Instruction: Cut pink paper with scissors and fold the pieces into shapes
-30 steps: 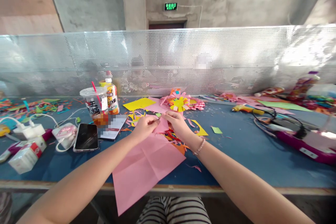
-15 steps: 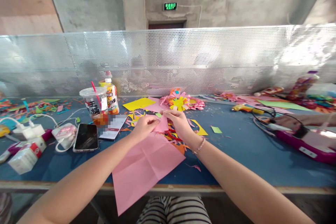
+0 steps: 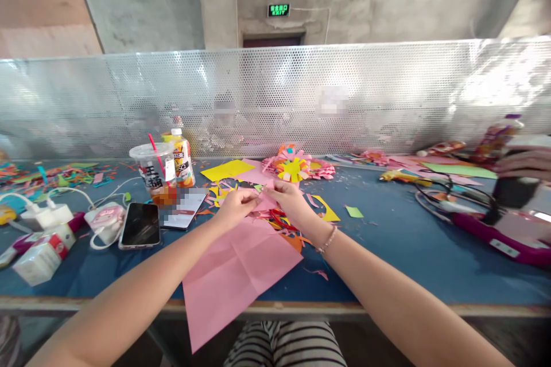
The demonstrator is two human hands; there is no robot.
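Note:
A small piece of pink paper [image 3: 267,202] is pinched between my two hands over the middle of the table. My left hand [image 3: 236,207] grips its left side, fingers closed. On its other side my right hand [image 3: 293,202], with a bracelet at the wrist, has thumb and fingers pressed together. Below them lies a large creased pink sheet [image 3: 241,275], one corner hanging past the table's front edge. Just beyond my hands sits a paper flower [image 3: 291,170] with a yellow centre and pink fringe. Red, yellow and orange paper strips [image 3: 282,221] lie partly hidden under my hands.
To the left stand a plastic cup [image 3: 154,175] with a straw, a drink bottle [image 3: 183,157], a phone [image 3: 140,225] and chargers [image 3: 47,217]. A yellow glue gun [image 3: 402,176] and cables lie right, near another person's hand [image 3: 525,163]. A perforated metal screen [image 3: 275,97] runs behind.
The pink piece between my hands has tilted and shows less of its face. At the far right, the other person's hand has risen, holding something dark. My arms have barely moved.

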